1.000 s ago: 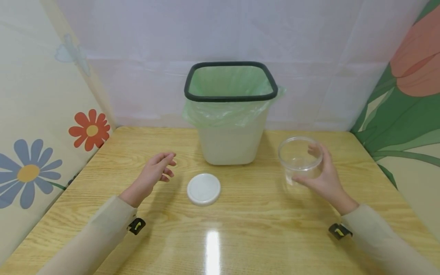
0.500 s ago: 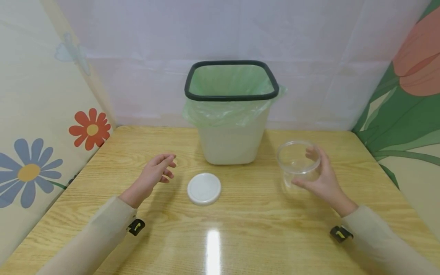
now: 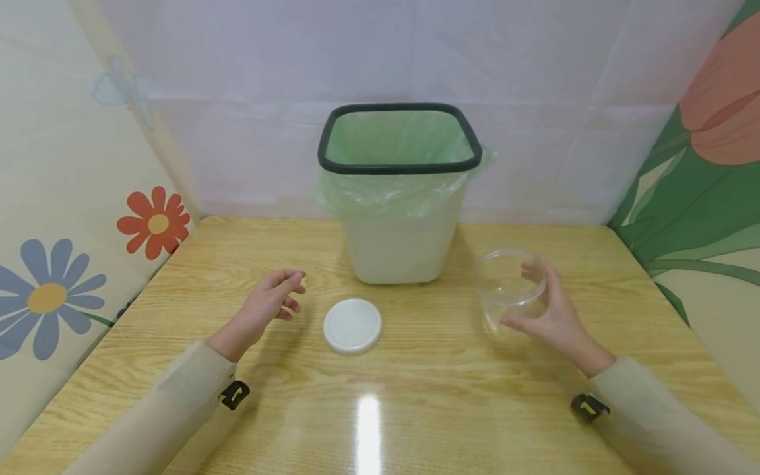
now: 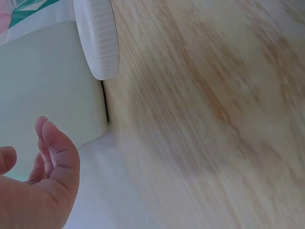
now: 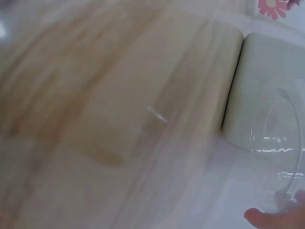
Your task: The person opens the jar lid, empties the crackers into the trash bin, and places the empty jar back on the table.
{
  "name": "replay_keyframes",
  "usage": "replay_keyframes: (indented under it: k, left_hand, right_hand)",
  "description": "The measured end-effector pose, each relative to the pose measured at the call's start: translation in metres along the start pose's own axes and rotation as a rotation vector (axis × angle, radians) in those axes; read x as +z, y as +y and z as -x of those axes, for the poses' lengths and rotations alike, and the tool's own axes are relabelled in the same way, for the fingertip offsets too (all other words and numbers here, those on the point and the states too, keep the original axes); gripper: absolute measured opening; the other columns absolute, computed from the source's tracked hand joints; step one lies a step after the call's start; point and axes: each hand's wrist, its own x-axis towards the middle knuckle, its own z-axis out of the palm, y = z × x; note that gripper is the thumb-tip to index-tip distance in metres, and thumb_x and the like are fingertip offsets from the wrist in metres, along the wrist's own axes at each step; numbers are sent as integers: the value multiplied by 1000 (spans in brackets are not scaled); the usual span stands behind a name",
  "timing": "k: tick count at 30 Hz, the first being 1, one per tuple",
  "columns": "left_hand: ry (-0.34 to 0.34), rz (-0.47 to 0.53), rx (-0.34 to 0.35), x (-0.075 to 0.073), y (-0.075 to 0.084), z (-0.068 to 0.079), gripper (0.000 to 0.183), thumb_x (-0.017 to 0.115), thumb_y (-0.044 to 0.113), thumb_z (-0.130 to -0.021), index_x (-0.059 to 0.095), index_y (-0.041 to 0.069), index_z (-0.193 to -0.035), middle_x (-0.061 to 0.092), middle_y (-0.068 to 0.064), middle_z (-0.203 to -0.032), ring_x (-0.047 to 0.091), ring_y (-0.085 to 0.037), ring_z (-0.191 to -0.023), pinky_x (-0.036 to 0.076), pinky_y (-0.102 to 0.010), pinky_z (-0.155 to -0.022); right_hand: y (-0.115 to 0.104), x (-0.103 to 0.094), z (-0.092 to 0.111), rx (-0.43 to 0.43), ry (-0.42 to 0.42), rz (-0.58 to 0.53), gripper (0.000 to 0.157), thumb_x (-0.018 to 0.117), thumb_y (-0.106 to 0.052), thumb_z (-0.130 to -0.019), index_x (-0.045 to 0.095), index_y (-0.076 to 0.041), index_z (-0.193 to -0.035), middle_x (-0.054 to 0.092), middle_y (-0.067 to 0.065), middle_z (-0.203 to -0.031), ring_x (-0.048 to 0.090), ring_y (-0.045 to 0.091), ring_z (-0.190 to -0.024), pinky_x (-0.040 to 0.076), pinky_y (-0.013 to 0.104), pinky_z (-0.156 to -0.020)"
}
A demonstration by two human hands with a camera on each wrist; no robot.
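Note:
My right hand (image 3: 557,320) grips a clear plastic tub (image 3: 500,293) at its right side, thumb in front and fingers behind. The tub has no lid on and looks see-through, with no contents visible. Whether its base touches the table, I cannot tell. In the right wrist view, part of the tub (image 5: 274,150) shows at the right edge. My left hand (image 3: 268,301) hovers over the table with loosely bent fingers and holds nothing. To its right lies a round white lid (image 3: 353,326), whose ridged rim (image 4: 101,45) appears in the left wrist view.
A pale bin (image 3: 398,237) with a black rim and green liner stands at the table's back middle, behind the lid. The wooden table (image 3: 427,396) meets a white sheet (image 3: 255,132) behind and flower-printed walls at both sides.
The right hand has carried the tub slightly left and toward me, lowering it a little. The left hand and the lid have stayed nearly in place.

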Motion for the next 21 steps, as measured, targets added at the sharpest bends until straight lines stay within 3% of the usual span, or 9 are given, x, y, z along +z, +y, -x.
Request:
replay_keyframes:
  k: [1, 4, 8, 21]
  left_hand:
    - [-2, -4, 0, 0, 0, 0, 57, 40, 36, -109, 38, -8, -146, 53, -24, -125, 58, -8, -76, 52, -25, -68]
    - [-9, -11, 0, 0, 0, 1, 56, 41, 35, -109, 38, -7, -147, 54, -23, -124, 59, -8, -75, 52, -25, -68]
    - [-15, -8, -2, 0, -1, 3, 56, 40, 34, -109, 37, -7, -147, 54, -23, -125, 59, -8, -74, 52, -25, -67]
    - [-23, -26, -3, -3, -3, 9, 57, 41, 37, -109, 38, -6, -146, 53, -26, -128, 60, -10, -77, 52, -27, -70]
  right_hand:
    - [0, 1, 0, 4, -8, 7, 106, 85, 11, -64, 26, 4, -152, 40, 29, -143, 41, 11, -128, 30, 9, -107]
    - [1, 2, 0, 5, -34, 14, 108, 86, 10, -64, 23, 5, -152, 39, 30, -144, 41, 33, -131, 33, 36, -118]
    - [1, 4, 0, -1, -60, 19, 109, 86, 10, -63, 22, 9, -151, 38, 34, -144, 38, 50, -130, 26, 72, -108]
    - [5, 8, -1, 24, -128, 69, 104, 88, 3, -66, 24, 13, -147, 39, 35, -142, 40, 55, -128, 30, 76, -104]
